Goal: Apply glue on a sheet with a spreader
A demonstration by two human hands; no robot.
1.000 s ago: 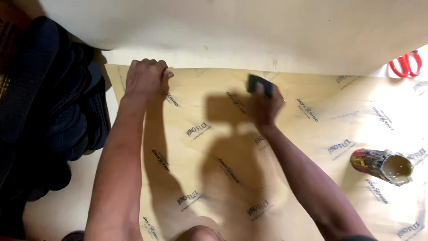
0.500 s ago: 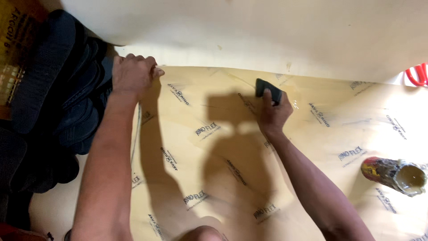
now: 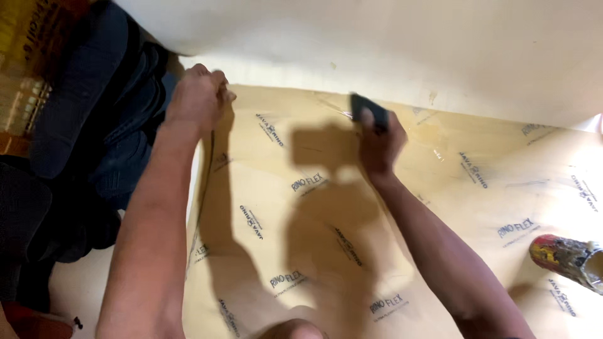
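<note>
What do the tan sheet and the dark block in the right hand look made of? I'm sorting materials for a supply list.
Tan sheet: probably paper-backed laminate or film, smooth, slightly glossy, with repeated print. Dark block: rubber or hard plastic, matte; partly hidden by the right hand, so unsure.

Yellow-orange printed package (image 3: 28,69) sits far left of the left hand (image 3: 198,94); paint-smeared can (image 3: 568,258) lies well right of the right hand (image 3: 380,147).

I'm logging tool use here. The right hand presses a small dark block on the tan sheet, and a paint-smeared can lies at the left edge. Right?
Not quite. The head view shows the paint-smeared can at the right edge. The right hand does press the small dark block on the tan sheet.
</note>
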